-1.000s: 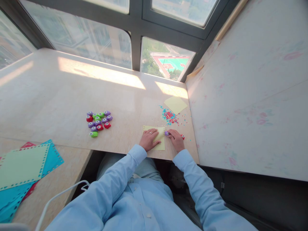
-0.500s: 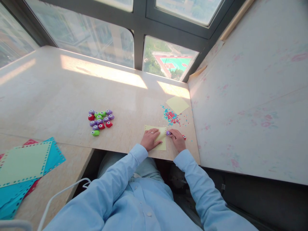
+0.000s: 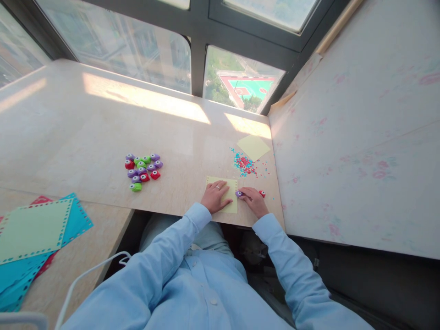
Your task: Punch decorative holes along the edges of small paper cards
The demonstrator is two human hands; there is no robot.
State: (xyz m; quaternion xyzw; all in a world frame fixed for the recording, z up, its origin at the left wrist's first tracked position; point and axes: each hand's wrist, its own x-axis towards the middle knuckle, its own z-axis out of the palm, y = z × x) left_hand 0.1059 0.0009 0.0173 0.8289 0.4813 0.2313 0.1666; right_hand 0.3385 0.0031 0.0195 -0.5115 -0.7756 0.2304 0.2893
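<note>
My left hand lies flat with fingers spread on a pale yellow square of paper near the table's front edge. My right hand is closed on a small purple punch set at the paper's right edge. A red punch sits on the table just right of that hand.
A cluster of purple, green and red punches lies to the left. A heap of red and blue paper bits and another yellow square lie beyond my hands. Punched green, blue and red sheets rest at lower left. A slanted board borders the right.
The purple punch and my right hand have slid a little down along the paper's right edge. My left hand stays on the paper.
</note>
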